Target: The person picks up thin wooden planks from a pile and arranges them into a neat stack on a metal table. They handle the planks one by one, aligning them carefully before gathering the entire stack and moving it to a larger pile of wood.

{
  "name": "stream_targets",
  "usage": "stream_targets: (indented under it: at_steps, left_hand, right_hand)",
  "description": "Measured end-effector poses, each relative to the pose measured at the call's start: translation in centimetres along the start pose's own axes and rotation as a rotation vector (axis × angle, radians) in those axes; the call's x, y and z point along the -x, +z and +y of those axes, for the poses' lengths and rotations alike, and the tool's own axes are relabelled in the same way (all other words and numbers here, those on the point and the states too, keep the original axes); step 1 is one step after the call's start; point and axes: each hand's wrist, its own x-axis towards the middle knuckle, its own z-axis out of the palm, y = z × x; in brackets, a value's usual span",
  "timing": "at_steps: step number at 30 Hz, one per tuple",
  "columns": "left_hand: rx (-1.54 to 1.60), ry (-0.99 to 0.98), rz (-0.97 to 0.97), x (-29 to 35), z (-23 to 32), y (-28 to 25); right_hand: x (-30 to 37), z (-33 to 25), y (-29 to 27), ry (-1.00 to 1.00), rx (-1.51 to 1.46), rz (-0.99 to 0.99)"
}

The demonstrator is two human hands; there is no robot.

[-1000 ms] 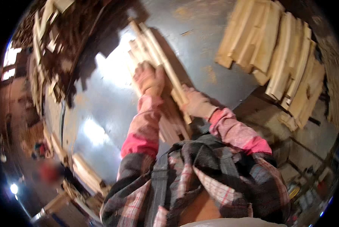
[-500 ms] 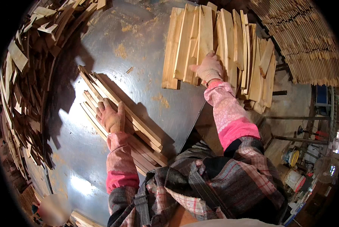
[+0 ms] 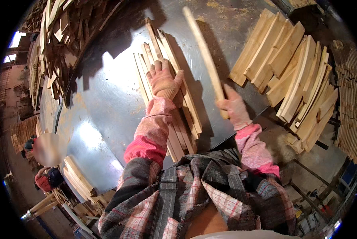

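Plaid shirt: nearest to my camera, the checked cloth [image 3: 146,203] fills the bottom of my view, with pink sleeves [image 3: 148,133] reaching forward from it.
Right hand: I see the right hand [image 3: 237,109] closed around the near end of a loose strip [image 3: 205,51], thumb across the wood.
Loose strip: it slants forward and to the left from that grip, between the bundle and the row of boards, its shadow beside it; from here I cannot tell whether its far end touches the table.
Left hand: the left hand [image 3: 164,81] lies palm down with fingers extended and slightly parted, pressed on the bundle and gripping nothing.
Bundle: under that palm I make out a bundle of wood strips [image 3: 188,99], side by side lengthwise, ends uneven.
Table: the bundle rests on a grey metal table [image 3: 110,115], glare and sawdust marking it.
Row of boards: to my right, pale boards [image 3: 299,81] lie close together, some overlapping.
Lower left: more pale boards [image 3: 77,177] lie in a small pile.
Scrap heap: at upper left I have a tangled heap of offcuts [image 3: 61,44].
Far right: a long stack of thin sticks [image 3: 350,115].
Far left: another person in red [image 3: 47,181].
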Motion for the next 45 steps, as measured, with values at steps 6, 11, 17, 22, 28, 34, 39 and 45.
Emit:
stream_targets:
  at_steps: [6,11,17,22,28,34,39,45]
  left_hand:
    - [0.054,0.018,0.037,-0.2,-0.7,0.9]
    - [-0.067,-0.065,-0.010,0.3,1.5,0.1]
    - [-0.041,-0.052,-0.043,0.2,1.7,0.0]
    - [-0.063,-0.096,-0.047,0.2,0.6,0.2]
    - [-0.042,-0.103,-0.040,0.4,0.3,0.1]
    - [-0.076,-0.071,-0.049,0.7,0.8,-0.2]
    - [0.014,-0.039,-0.034,0.4,0.9,0.6]
    - [0.041,-0.041,0.042,0.2,-0.1,1.4]
  right_hand:
    - [-1.0,2.1,6.4,0.124,0.655,-0.302]
    - [-3.8,-1.3,1.9,0.065,0.997,-0.101]
    - [-11.4,-7.1,-9.3,0.451,1.194,0.585]
    - [-15.0,-6.5,-11.3,0.482,1.289,0.486]
    - [-15.4,-6.2,-13.1,0.468,1.072,0.440]
    - [-16.2,-7.1,-10.9,0.484,1.367,0.522]
    - [-16.4,-8.0,-12.5,0.590,1.362,0.624]
    - [-14.6,-8.0,-19.4,0.100,1.834,0.242]
